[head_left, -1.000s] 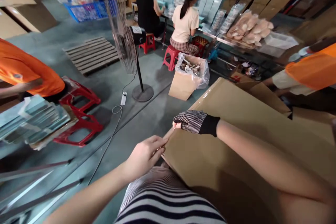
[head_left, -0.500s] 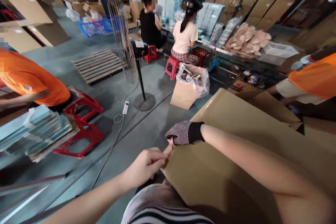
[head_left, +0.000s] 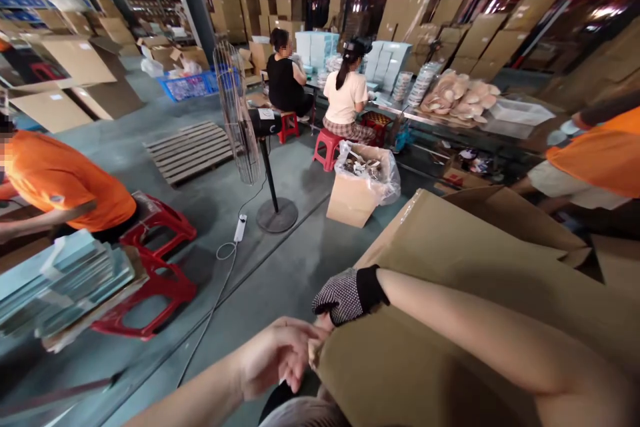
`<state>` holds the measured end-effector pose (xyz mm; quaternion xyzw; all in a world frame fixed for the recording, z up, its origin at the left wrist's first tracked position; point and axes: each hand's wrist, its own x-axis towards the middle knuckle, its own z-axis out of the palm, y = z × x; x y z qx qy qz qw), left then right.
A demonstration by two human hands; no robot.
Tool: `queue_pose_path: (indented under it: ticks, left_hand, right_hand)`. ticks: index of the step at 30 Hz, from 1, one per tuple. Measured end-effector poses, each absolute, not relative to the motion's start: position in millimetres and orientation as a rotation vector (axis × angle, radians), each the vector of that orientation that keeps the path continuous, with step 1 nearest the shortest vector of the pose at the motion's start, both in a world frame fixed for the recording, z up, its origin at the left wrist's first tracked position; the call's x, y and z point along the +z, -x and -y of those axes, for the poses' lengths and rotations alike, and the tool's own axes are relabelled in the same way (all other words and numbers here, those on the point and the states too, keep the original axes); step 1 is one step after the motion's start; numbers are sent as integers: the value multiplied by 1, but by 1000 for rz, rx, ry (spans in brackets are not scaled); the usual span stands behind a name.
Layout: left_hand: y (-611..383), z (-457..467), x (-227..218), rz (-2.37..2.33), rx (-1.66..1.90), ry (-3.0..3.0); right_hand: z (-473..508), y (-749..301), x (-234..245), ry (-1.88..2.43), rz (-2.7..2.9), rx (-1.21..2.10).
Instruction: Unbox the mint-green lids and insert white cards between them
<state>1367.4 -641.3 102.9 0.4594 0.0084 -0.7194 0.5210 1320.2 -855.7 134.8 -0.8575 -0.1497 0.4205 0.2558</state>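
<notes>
A large brown cardboard box [head_left: 450,267] lies tilted across my lap, its near corner toward me. My right hand [head_left: 345,293], in a black-and-white dotted glove, presses down on that corner. My bare left hand [head_left: 280,357] pinches the same corner edge from the left, fingers curled against the cardboard just below the gloved hand. The two hands nearly touch.
A pedestal fan [head_left: 245,120] with a power strip [head_left: 241,227] and cord stands ahead. Red stools [head_left: 150,260] and a stack of pale blue boxes [head_left: 55,280] are left. A lined carton [head_left: 357,183] sits ahead. People in orange work at both sides; two sit at a far table [head_left: 465,123].
The view has tilted upward, so the box and both hands sit lower in the picture. My hands stay at the box corner, the left fingers more curled onto the edge.
</notes>
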Motion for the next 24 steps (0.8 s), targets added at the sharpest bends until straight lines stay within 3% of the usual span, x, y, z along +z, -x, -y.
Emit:
queue_pose_path:
  ticks: [16, 24]
  left_hand:
    - [-1372, 656, 87, 84, -1869, -913]
    - [-1378, 657, 112, 323, -2042, -903]
  right_hand:
    - [900, -1297, 123, 2793, 383, 767]
    - [906, -1295, 137, 2544, -68, 767]
